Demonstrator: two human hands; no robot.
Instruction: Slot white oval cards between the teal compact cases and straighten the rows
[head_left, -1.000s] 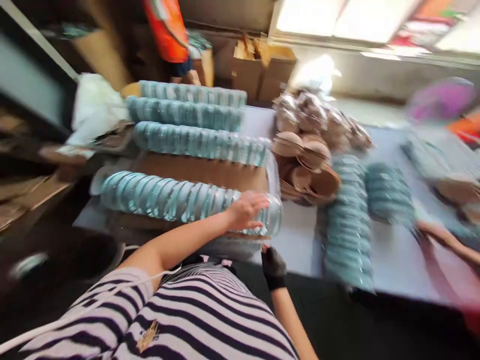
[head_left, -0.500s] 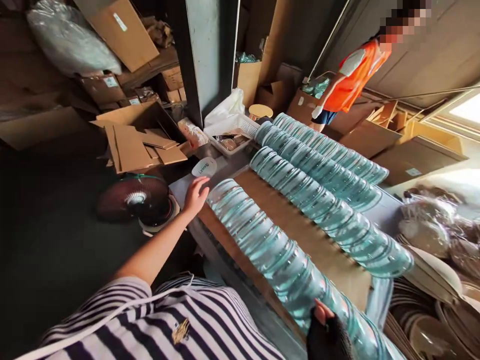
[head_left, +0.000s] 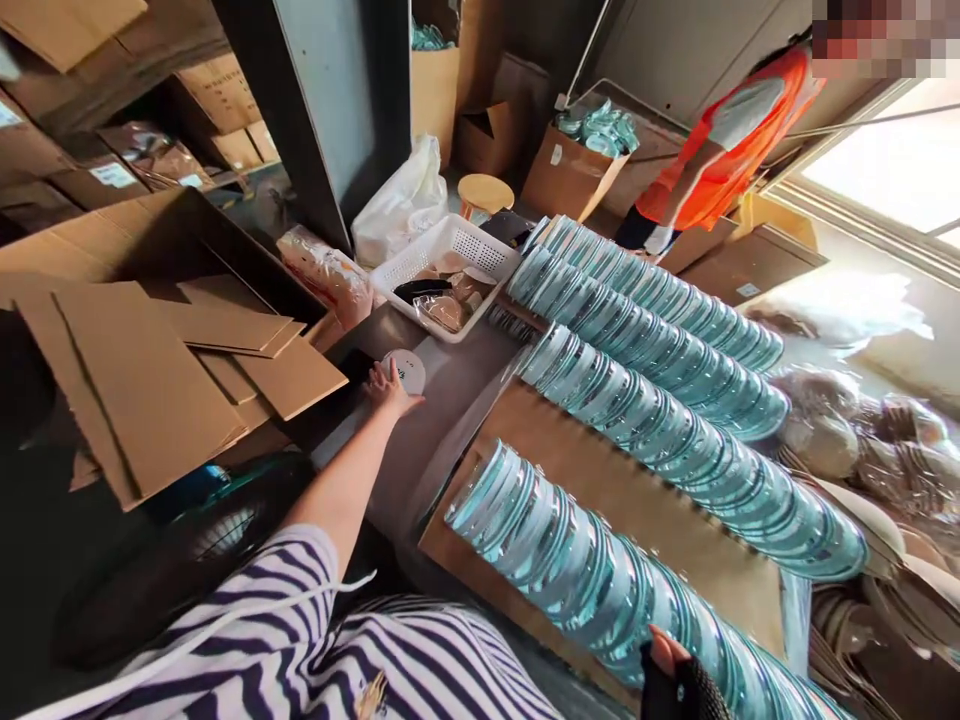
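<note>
— Where was the left hand?
— Stretched out, fingers spread on the small white disc lying on the grey table, near the white basket.
— And the right hand?
— Gloved, pressed against the nearest row of glass lids; its grip couldn't be told.

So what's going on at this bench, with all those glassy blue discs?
A person in a striped shirt stands at a grey worktable. Their bare left hand reaches out to a small round white disc lying on it, touching its edge. Their right hand, in a dark glove, rests against the nearest long row of clear blue-tinted round lids, set on edge on a brown cardboard sheet. Further rows lie behind, next to a white plastic basket. Another person in orange stands beyond.
</note>
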